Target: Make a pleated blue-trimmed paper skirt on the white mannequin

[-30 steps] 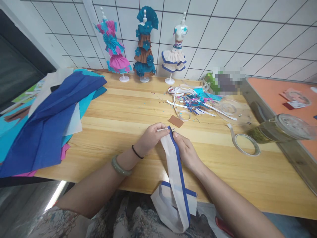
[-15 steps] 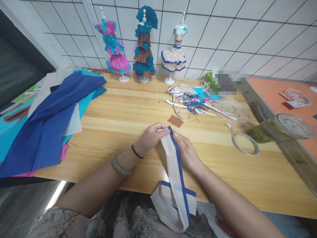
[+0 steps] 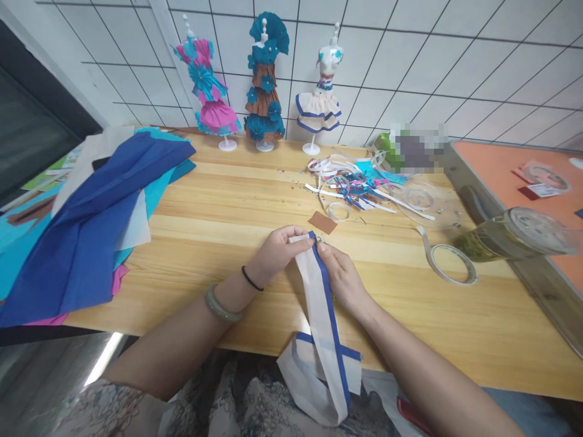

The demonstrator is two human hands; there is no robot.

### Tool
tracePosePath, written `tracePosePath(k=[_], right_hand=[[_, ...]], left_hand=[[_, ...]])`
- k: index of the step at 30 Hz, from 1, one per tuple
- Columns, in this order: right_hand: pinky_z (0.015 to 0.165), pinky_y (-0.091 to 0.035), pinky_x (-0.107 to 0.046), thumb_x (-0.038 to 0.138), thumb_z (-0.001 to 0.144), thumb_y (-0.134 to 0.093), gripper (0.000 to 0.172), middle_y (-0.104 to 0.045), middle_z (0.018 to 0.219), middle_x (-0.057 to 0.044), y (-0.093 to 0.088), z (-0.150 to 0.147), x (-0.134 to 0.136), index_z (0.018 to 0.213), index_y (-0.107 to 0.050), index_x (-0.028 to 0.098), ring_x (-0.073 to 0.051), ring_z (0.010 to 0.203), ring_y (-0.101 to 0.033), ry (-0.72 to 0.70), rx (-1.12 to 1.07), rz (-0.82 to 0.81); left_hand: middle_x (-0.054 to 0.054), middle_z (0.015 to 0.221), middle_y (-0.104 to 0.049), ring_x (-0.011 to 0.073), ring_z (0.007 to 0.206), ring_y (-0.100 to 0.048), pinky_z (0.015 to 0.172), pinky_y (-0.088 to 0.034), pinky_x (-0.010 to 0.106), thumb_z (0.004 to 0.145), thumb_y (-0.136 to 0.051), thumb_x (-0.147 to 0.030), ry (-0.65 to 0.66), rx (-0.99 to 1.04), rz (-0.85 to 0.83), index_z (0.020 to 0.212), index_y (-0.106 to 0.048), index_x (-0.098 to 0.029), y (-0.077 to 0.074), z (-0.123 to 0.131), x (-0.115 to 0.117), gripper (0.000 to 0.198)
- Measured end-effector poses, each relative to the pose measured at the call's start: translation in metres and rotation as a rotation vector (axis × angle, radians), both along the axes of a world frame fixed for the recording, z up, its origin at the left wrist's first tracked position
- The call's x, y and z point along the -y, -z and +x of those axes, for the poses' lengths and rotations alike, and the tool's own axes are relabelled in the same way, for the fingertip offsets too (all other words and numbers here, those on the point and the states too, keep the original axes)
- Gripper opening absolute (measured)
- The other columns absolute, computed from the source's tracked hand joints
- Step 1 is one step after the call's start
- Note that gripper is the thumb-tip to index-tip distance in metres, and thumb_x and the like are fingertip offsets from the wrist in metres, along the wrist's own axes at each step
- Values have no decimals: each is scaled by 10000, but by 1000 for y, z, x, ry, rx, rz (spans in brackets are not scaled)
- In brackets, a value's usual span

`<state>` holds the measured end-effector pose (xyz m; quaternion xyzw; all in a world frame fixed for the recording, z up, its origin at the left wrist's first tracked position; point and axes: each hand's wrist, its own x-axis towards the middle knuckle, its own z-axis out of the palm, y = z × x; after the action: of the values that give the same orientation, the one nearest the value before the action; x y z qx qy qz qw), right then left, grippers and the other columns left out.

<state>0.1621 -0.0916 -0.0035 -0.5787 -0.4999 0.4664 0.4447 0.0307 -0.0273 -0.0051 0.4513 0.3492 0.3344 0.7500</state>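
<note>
The blue-edged white strip [image 3: 319, 309] is hanging from the left hand [image 3: 277, 252] and right hand [image 3: 345, 278], and is looping below them.

The wooden table [image 3: 218, 200] bears, at its left end, a heap of blue, turquoise, white and pink sheets [image 3: 95, 218], and along its wall side three dressed miniature mannequins [image 3: 265, 85] on white stands. To their right lies a tangle of coloured scraps [image 3: 357, 188], with a brown rectangular piece [image 3: 323, 222] just in front. A tape roll [image 3: 432, 258], partly unwound, lies beside a clear lidded jar [image 3: 496, 237] with greenish contents.
</note>
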Motion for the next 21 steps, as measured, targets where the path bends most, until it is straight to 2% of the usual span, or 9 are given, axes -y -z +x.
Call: tracePosePath(k=[5, 9, 15, 21], right_hand=[[573, -365, -254, 578, 874, -413, 441, -450, 634, 15, 1, 1, 0, 696, -484, 181, -134, 591, -410, 1, 32, 21], [473, -325, -244, 603, 861, -423, 454, -415, 552, 34, -2, 0, 1, 654, -439, 199, -116, 495, -373, 13, 6, -2], [400, -312, -250, 583, 914, -320, 475, -428, 423, 44, -1, 1, 4, 625, -413, 219, -112, 367, -375, -65, -52, -35], [381, -301, -228, 595, 914, -301, 449, -437, 398, 68, -5, 5, 4, 767, -468, 205, -104, 343, -360, -102, -52, -49]], left_hand=[[-12, 679, -614, 89, 592, -555, 603, -422, 226, 650, -741, -310, 9, 18, -32, 730, -578, -133, -3, -1, 0, 253], [-16, 646, -610, 88, 561, -549, 587, -423, 227, 652, -742, -299, 24, 52, -59, 723, -579, -131, -8, -3, 0, 245], [3, 632, -640, 107, 545, -574, 589, -428, 241, 663, -730, -277, 70, 90, -97, 743, -584, -130, -11, -6, -1, 222], [27, 630, -647, 110, 541, -565, 539, -419, 229, 664, -729, -301, 127, 119, -99, 706, -591, -125, -14, -9, -2, 228]])
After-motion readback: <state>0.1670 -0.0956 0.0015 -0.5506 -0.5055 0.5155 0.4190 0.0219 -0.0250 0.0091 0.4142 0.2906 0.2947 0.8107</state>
